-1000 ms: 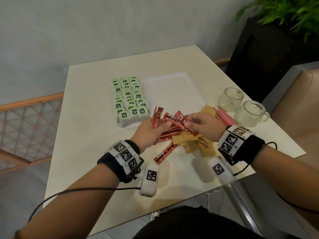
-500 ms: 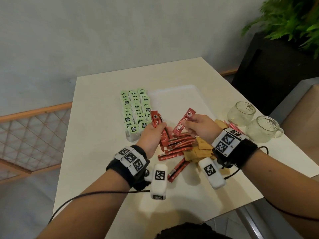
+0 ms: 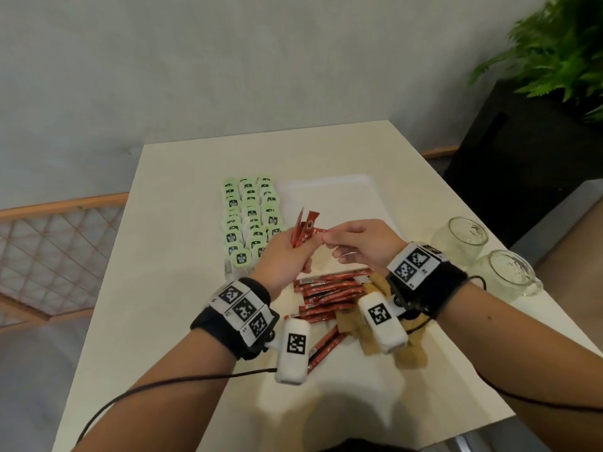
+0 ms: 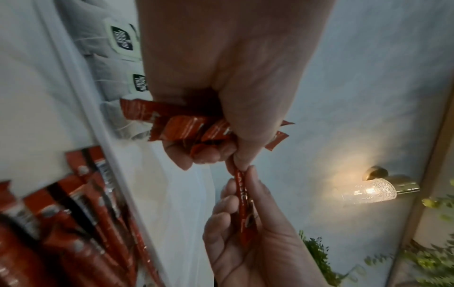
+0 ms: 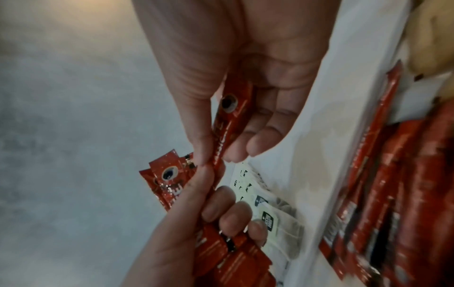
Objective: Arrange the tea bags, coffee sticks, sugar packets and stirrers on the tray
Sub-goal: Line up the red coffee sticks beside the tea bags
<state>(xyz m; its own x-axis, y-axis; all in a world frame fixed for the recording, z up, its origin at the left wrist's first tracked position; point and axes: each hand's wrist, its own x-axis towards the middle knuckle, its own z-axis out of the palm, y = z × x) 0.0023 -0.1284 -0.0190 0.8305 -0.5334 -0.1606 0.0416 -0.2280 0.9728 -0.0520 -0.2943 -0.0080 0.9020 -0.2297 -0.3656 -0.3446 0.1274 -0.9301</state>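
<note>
The left hand (image 3: 283, 256) grips a bundle (image 3: 305, 230) of red coffee sticks, fingers curled round it, the sticks' tops fanning upward above the near edge of the tray (image 3: 339, 203). The right hand (image 3: 365, 244) pinches one more stick (image 5: 227, 120) between thumb and fingertips and holds it end-on against the bundle — the two thumbs nearly touch. This stick is slim, glossy red, with a dark cup printed near one end and pale lettering along it.

More loose sticks (image 3: 328, 293) lie on the table (image 3: 156, 288) just below both hands, beside brown sugar packets (image 3: 409, 352). Green-tagged tea bags (image 3: 249, 216) fill the tray's left side in rows. Two glass mugs (image 3: 489, 256) stand to the right, well apart from the hands.
</note>
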